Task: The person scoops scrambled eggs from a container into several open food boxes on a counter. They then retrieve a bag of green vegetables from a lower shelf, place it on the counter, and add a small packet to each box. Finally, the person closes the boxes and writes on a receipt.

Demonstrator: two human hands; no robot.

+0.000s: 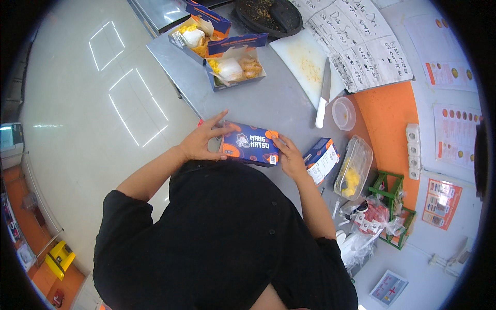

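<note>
A closed dark blue and orange food box [243,151] lies on the metal counter right in front of my body. My left hand [202,140] spans its left end, thumb at the near edge and fingers over the far side. At the right end, my right hand [292,157] grips the corner, fingertips on the lid. Farther back stand two open boxes of the same kind, a nearer one [236,72] and a farther one [199,39]. Both contain a white wrapped portion, yellow food and browned pieces. Another closed box [321,157] with a white label is right of my right hand.
A knife [324,93] rests on a white cutting board [294,57], near a round plastic tub [344,113]. A dark stone mortar [268,18] sits behind. To the right are a clear container [361,155] with yellow food and a green rack [387,188]. The counter [181,77] edge runs at left.
</note>
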